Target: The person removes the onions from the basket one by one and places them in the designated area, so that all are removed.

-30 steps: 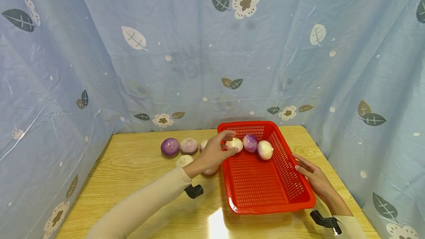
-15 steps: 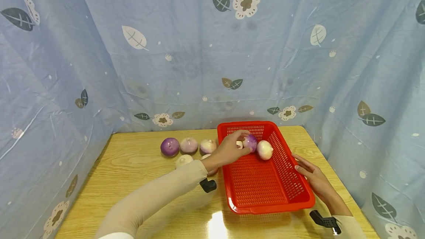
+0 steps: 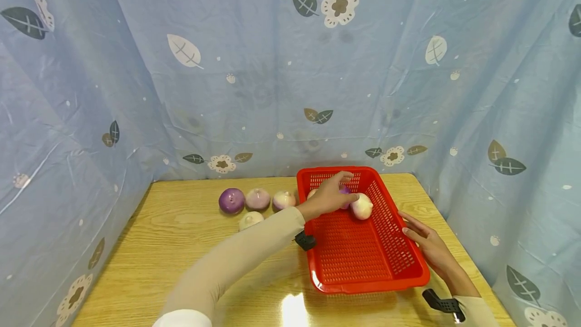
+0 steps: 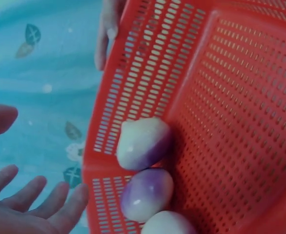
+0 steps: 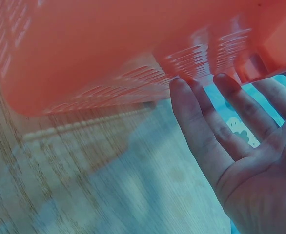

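Three onions lie along the far end inside a red basket [image 3: 356,254]: a white one [image 3: 361,207] at the right, a purple one [image 3: 345,192] in the middle and a pale one [image 3: 311,193] at the left, partly hidden. Over them hovers my left hand [image 3: 330,195], fingers spread and holding nothing. The left wrist view shows that hand [image 4: 40,204] apart from the white and purple onion [image 4: 144,142]. My right hand [image 3: 428,243] touches the basket's right side with relaxed fingers; the right wrist view has its fingertips [image 5: 182,87] against the basket wall [image 5: 84,53].
Left of the basket, on the wooden table [image 3: 181,246], lie a purple onion [image 3: 232,201], a pinkish one [image 3: 257,199], a white and purple one [image 3: 283,200] and a white one [image 3: 250,220]. A patterned blue curtain [image 3: 254,85] surrounds the table.
My left hand has moved right across the basket, from the pale onion past the purple one towards the white one. The right hand and basket have stayed nearly still.
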{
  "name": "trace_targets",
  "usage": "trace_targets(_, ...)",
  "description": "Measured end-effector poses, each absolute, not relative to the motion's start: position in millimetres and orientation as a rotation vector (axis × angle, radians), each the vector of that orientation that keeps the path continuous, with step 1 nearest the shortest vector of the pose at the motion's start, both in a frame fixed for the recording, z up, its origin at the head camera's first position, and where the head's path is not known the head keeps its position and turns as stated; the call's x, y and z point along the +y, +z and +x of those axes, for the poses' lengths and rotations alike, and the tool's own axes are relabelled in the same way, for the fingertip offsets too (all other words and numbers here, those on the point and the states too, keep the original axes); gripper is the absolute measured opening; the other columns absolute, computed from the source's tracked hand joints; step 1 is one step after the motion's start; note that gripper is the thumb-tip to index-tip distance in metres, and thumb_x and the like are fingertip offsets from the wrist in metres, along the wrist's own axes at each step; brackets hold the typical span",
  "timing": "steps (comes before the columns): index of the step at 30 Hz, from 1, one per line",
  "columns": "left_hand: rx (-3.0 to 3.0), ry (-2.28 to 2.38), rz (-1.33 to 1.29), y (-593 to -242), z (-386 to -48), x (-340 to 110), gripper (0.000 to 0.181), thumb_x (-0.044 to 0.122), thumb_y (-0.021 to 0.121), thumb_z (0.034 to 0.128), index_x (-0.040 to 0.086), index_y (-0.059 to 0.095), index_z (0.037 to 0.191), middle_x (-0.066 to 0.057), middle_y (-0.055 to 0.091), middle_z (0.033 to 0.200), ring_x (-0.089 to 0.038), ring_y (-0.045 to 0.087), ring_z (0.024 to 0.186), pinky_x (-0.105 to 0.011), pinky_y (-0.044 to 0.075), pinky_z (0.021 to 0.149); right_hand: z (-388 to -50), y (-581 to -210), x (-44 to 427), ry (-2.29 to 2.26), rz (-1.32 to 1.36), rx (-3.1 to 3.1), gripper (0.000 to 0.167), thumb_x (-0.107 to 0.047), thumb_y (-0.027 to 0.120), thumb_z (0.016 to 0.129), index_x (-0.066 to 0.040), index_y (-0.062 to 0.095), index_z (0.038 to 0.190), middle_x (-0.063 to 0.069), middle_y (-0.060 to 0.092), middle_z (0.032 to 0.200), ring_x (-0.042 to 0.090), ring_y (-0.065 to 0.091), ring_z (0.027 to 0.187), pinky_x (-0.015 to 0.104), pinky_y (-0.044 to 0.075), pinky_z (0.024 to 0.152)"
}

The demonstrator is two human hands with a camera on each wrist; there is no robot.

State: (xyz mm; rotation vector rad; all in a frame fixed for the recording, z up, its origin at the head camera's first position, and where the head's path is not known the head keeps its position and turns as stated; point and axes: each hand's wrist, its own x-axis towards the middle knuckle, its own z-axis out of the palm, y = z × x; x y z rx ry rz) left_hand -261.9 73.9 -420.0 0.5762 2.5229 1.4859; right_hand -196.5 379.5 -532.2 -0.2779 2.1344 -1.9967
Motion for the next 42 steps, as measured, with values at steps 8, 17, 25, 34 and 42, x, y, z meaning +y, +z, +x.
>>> trace_targets(8,2.426,1.479,0.468,-432,-273,87,0.061,0.029,0.075,0.0864,0.022,0.048,0.141,-0.001,0.062,0.116,-0.012,0.059,0.093,-0.026,0.052,0.076,-195,-532,380,-2.005,-0.275,2.118,0.058,-0.017,0.044,0.106,-0.009,0.019,0.157,-0.021,0.06,0.125,0.008,0.067,0.103,0.036,0.061,0.079)
trace_targets(17,2.344,1.501,0.306,-444,-282,103,0.068,0.024,0.075,0.086,0.02,0.044,0.146,-0.009,0.052,0.139,-0.019,0.061,0.091,-0.044,0.058,0.08,-195,-531,381,-2.011,-0.28,2.106,0.059,-0.016,0.043,0.106,-0.008,0.017,0.157,-0.02,0.059,0.126,0.008,0.066,0.104,0.036,0.061,0.08)
trace_targets(25,2.279,1.496,0.235,-457,-283,108,0.063,0.023,0.072,0.0886,0.013,0.044,0.144,-0.012,0.047,0.144,-0.03,0.059,0.113,-0.054,0.057,0.083,-197,-531,380,-2.012,-0.28,2.109,0.058,-0.016,0.043,0.106,-0.01,0.018,0.157,-0.021,0.059,0.127,0.008,0.067,0.104,0.037,0.061,0.079)
trace_targets(34,2.222,1.518,0.206,-471,-287,115,0.064,0.021,0.07,0.0896,0.01,0.041,0.146,-0.011,0.046,0.146,-0.033,0.056,0.123,-0.056,0.058,0.08,-197,-531,380,-2.016,-0.284,2.105,0.058,-0.016,0.044,0.106,-0.01,0.018,0.157,-0.02,0.059,0.127,0.007,0.066,0.105,0.037,0.061,0.08)
trace_targets(42,2.207,1.518,0.185,-476,-288,124,0.066,0.022,0.071,0.0888,0.013,0.041,0.147,-0.011,0.049,0.144,-0.034,0.057,0.12,-0.056,0.057,0.081,-197,-529,380,-2.027,-0.301,2.083,0.058,-0.015,0.043,0.106,-0.008,0.017,0.157,-0.019,0.059,0.128,0.008,0.066,0.106,0.037,0.061,0.08)
